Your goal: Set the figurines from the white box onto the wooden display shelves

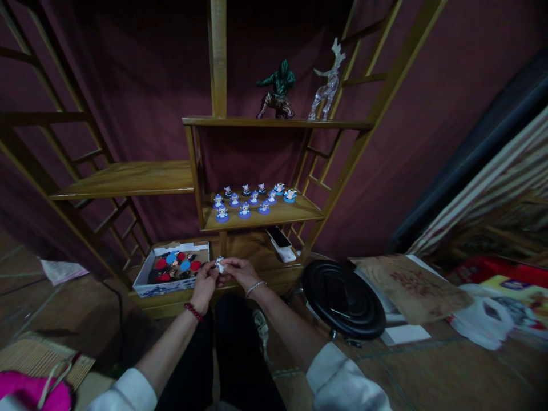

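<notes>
A small white figurine (220, 264) is pinched between the fingertips of the left hand (204, 283) and the right hand (240, 272), both closed on it, in front of the low shelf and just right of the box (148, 273) of red and blue bases. The grip is best kept light and near the figurine's body, so that thin parts are not strained. Whether a base is attached cannot be told, though the figures (252, 200) on the middle shelf all stand on blue ones.
</notes>
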{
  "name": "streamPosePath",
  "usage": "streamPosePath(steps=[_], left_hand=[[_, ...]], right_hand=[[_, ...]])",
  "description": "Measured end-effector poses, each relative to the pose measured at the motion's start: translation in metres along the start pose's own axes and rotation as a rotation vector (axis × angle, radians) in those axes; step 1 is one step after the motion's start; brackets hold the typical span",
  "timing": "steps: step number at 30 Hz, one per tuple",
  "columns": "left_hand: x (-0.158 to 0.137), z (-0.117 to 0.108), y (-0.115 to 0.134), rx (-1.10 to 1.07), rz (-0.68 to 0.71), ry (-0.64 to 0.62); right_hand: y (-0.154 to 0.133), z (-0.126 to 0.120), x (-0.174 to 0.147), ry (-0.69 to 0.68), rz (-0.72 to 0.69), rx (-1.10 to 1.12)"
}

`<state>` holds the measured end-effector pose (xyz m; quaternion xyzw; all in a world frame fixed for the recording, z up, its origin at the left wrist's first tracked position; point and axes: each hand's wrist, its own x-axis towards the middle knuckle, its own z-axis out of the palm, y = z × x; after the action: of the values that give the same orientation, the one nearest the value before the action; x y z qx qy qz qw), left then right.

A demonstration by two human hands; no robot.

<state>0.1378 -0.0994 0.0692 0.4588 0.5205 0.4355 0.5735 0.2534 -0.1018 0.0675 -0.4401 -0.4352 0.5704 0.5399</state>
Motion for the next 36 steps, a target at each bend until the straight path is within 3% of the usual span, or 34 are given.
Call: streamPosePath(steps=[17, 26, 30, 36], left_hand=[[-0.004, 0.018, 0.001, -0.064, 0.099, -0.059], [-0.008, 0.030, 0.009, 0.013, 0.136, -0.069], [-0.006, 0.032, 0.011, -0.032, 0.145, -0.074], [-0.003, 0.035, 0.013, -0.110, 0.195, -0.085]], right_hand=[[-0.019, -0.019, -0.012, 0.033, -0.050, -0.008], [-0.011, -0.028, -0.003, 0.198, -0.097, -0.141], [-0.013, -0.029, -0.002, 0.181, -0.078, -0.137], [-0.013, -0.034, 0.000, 0.096, -0.156, -0.149]])
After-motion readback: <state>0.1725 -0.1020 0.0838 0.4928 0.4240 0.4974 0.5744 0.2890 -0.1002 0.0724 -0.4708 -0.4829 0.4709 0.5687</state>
